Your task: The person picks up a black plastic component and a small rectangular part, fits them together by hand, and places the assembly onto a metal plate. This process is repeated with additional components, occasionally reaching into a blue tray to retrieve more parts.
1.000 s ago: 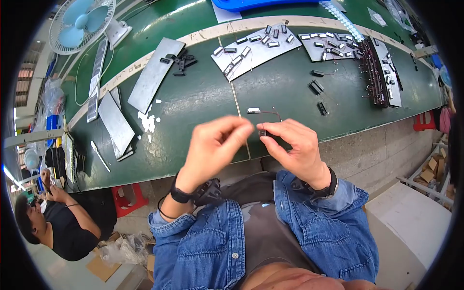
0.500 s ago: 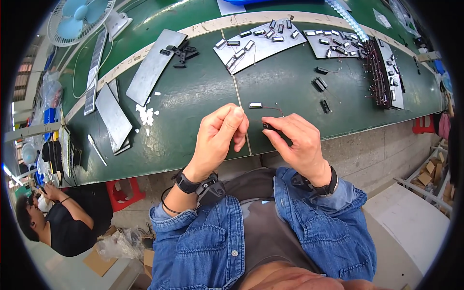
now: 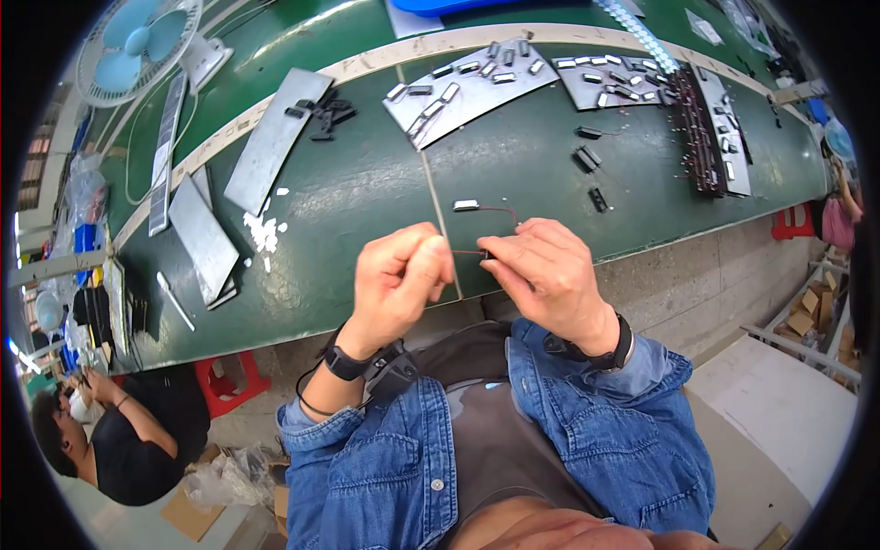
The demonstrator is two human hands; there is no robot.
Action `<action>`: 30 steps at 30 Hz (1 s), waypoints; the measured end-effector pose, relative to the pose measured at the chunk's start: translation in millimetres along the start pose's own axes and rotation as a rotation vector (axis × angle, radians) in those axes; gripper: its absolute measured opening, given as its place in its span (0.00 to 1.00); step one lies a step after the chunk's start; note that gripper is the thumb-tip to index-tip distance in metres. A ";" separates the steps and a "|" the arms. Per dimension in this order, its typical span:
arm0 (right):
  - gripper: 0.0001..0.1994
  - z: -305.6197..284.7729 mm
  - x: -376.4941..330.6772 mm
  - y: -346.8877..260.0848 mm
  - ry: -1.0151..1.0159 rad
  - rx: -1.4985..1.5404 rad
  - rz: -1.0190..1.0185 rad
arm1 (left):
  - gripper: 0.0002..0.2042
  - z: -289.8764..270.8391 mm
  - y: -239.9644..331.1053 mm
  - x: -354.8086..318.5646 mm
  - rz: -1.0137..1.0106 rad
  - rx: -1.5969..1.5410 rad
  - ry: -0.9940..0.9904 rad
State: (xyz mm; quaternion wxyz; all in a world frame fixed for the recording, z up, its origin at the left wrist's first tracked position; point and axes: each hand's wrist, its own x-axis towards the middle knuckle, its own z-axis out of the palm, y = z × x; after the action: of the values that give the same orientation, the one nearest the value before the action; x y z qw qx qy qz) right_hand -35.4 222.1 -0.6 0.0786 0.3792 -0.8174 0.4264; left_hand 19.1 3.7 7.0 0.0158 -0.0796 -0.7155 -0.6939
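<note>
My right hand is closed, pinching a small black part between thumb and fingers; most of it is hidden by the fingers. From it a thin reddish wire runs across to my left hand, whose thumb and curled fingers are closed on the wire's other end. Just beyond the hands, a small black module with a white face lies on the green table, its own wire trailing toward my right hand.
Metal plates with several similar modules stand farther off, beside a bundle of dark red wires. Leftward are grey plates, black plastic pieces, white bits, a white pen and a fan. Someone sits at left.
Both hands have come slightly lower and to the left in the picture. A wire now shows stretched between them. The view has shifted a little; the table things stay put.
</note>
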 end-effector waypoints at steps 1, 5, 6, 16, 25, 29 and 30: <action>0.12 -2.9 -0.2 1.3 -0.009 0.018 -0.013 | 0.15 -3.2 -0.3 -1.2 -0.082 -0.052 0.016; 0.13 -6.2 -4.8 3.1 0.041 0.187 0.087 | 0.12 10.0 5.7 5.0 -0.113 -0.244 0.145; 0.13 -9.2 -5.7 3.2 0.067 0.277 0.137 | 0.11 13.4 6.9 7.6 -0.095 -0.308 0.215; 0.10 -66.1 -6.1 49.8 0.207 -0.228 0.392 | 0.08 7.0 -23.5 17.9 -0.108 0.034 0.229; 0.09 -54.4 -0.8 75.7 0.131 -0.448 0.252 | 0.06 7.5 -28.6 17.3 -0.096 0.138 0.224; 0.09 -54.6 -1.2 77.8 0.150 -0.474 0.231 | 0.05 6.7 -30.4 17.5 -0.091 0.194 0.226; 0.09 -54.5 -1.0 78.0 0.149 -0.474 0.231 | 0.05 6.6 -31.0 17.5 -0.086 0.222 0.224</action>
State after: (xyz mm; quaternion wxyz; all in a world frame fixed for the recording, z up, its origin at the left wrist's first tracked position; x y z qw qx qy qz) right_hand -98.9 291.1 -16.8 0.1761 0.2221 -0.9242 0.2560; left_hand -1.9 11.1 -21.6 0.0747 0.0312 -0.7841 -0.6154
